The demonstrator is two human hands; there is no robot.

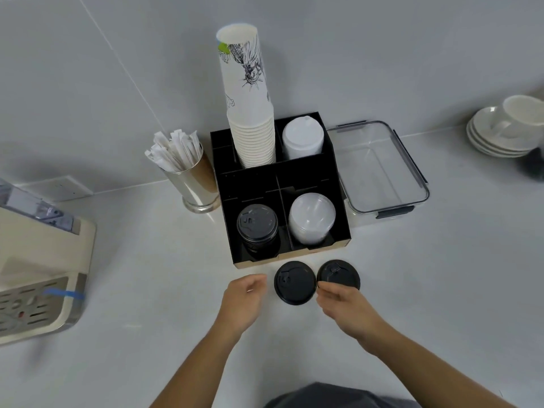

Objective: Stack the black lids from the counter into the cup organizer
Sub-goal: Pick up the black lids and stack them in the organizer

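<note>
Two black lids lie flat on the white counter in front of the black cup organizer (341, 178): one (295, 282) in the middle, another (338, 273) to its right. A stack of black lids (257, 223) fills the organizer's front-left compartment. My left hand (244, 298) hovers just left of the middle lid, fingers curled and apart, holding nothing. My right hand (341, 304) sits at the near edge of the right lid, fingertips at its rim and partly covering it; I cannot tell if it grips it.
Clear lids (312, 220) fill the front-right compartment, white lids (303, 139) the back-right, a tall paper cup stack (250, 107) the back-left. A metal cup of stirrers (188, 172) stands left, a clear container (379, 169) right, saucers (500, 131) far right, a coffee machine (38, 260) far left.
</note>
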